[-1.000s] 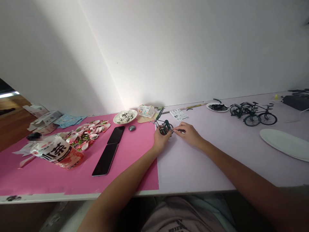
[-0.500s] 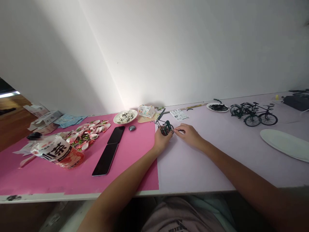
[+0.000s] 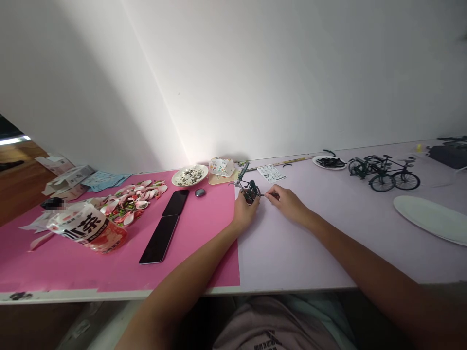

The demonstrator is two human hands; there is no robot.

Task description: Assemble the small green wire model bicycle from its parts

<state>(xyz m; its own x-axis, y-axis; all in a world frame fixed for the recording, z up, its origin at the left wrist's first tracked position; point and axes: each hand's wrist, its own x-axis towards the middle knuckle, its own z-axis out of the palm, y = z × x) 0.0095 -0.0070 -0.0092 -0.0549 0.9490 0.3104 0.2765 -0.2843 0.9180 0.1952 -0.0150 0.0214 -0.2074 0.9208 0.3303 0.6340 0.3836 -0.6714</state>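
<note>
A small dark green model bicycle [image 3: 251, 186] is gripped in my left hand [image 3: 245, 210], its handlebar end pointing up and left. My fingers cover part of the lower frame and wheel. My right hand [image 3: 282, 198] is just to the right, thumb and fingertips pinched on a thin dark piece that reaches toward the bicycle's wheel. That piece is too small to name, and I cannot tell whether it touches the bicycle. Behind the hands lies a white sticker sheet [image 3: 271, 173] with dark prints.
At right stand finished-looking model bicycles [image 3: 394, 175], a plate of black parts [image 3: 329, 162] and a white oval plate [image 3: 434, 218]. At left are a plate of small pieces [image 3: 189, 175], a dark phone [image 3: 159, 240], pink-and-white parts [image 3: 133, 201] and a printed plastic bag [image 3: 87, 227].
My right hand has shifted slightly, its fingertips still pinched near the wheel. The bicycle in my left hand has tilted a little, showing more of its handlebar.
</note>
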